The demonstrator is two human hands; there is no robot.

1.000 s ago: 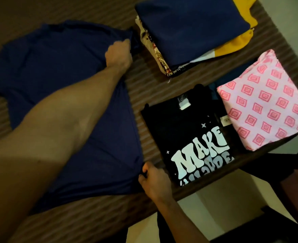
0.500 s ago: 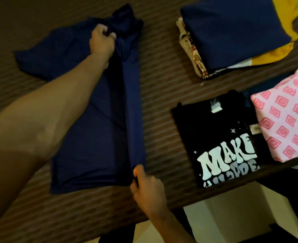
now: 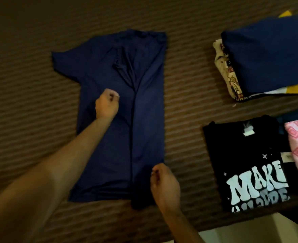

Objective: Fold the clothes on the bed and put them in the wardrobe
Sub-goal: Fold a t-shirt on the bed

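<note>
head view, steeply downward, seemingly close bed [image 3: 188, 109]

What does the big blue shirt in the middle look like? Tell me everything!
The navy T-shirt lies flat on the brown striped bed, collar away from the person. Its right side is folded over the middle, with bunched wrinkles near the top; the left short sleeve sticks out. The cloth looks thin and soft. The left hand is above it, the right hand at its bottom corner.

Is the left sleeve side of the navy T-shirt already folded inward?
No: on the navy T-shirt only the right side lies folded over the middle, and the other sleeve is spread out on the bed.
</note>
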